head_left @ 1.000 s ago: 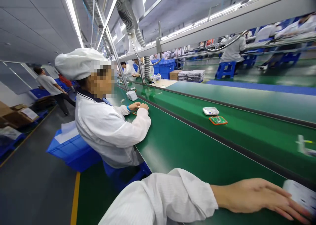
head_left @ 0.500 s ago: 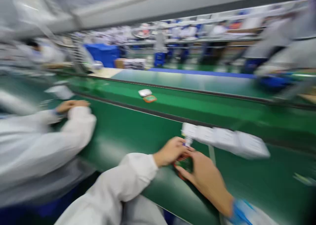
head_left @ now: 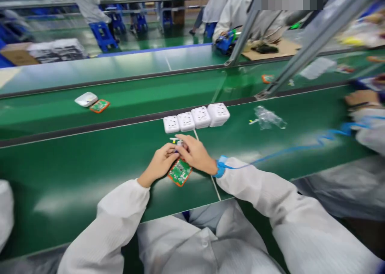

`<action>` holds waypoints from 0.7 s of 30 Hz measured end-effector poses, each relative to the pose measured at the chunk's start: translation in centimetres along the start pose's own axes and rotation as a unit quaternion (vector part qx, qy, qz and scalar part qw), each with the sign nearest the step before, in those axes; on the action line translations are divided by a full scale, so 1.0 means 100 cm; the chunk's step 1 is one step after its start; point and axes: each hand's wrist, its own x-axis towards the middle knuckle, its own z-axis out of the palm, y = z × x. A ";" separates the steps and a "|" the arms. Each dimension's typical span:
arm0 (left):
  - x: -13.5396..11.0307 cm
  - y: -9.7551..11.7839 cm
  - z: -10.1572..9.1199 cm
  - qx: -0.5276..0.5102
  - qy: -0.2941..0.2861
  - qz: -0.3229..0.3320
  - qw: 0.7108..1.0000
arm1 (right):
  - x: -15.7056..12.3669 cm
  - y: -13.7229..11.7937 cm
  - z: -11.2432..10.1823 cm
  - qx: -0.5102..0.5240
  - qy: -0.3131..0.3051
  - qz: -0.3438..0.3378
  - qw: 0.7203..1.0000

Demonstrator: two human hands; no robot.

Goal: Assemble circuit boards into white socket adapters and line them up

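Observation:
My left hand (head_left: 159, 163) and my right hand (head_left: 195, 153) meet over a green circuit board with an orange border (head_left: 180, 172), which lies on the green conveyor belt (head_left: 90, 177). Their fingers pinch a small white plastic part (head_left: 176, 142) at the board's upper end, partly hiding it. Just beyond my fingertips stands a row of several white socket modules (head_left: 195, 118). A blue strap (head_left: 221, 166) circles my right wrist, and its blue cord runs off to the right.
A crumpled clear plastic bag (head_left: 267, 117) lies on the belt to the right. A white tray (head_left: 86, 99) and another board (head_left: 99, 105) sit on the far belt. Metal posts (head_left: 243, 33) rise beyond. A co-worker's hand (head_left: 359, 98) rests at the right.
My view has swung across the belt. My hands have come together over the board, and the white socket row now lies straight ahead of them, no longer blurred.

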 end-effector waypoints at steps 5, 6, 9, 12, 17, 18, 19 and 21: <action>0.002 -0.005 -0.001 -0.019 0.010 -0.001 1.000 | 0.008 0.005 -0.004 0.078 0.068 -0.046 0.994; 0.002 -0.005 -0.001 -0.008 0.030 0.007 0.999 | 0.009 0.005 -0.004 0.115 0.077 -0.046 0.989; 0.001 -0.004 0.000 0.017 0.100 0.036 0.994 | 0.010 0.007 -0.001 0.278 0.070 0.002 0.958; -0.001 -0.003 0.001 0.004 0.121 0.025 0.992 | 0.013 0.014 0.002 0.404 0.044 0.070 0.911; -0.001 -0.006 0.003 -0.057 0.123 -0.011 0.991 | 0.016 0.019 0.001 0.433 -0.014 0.135 0.891; -0.001 -0.007 0.002 -0.042 0.127 -0.004 0.991 | 0.015 0.017 0.000 0.426 -0.033 0.135 0.894; 0.000 -0.007 0.002 -0.026 0.129 0.005 0.991 | 0.014 0.015 -0.001 0.410 -0.049 0.127 0.902; 0.001 -0.009 0.000 -0.007 0.130 0.017 0.991 | 0.010 0.010 -0.002 0.350 -0.070 0.100 0.929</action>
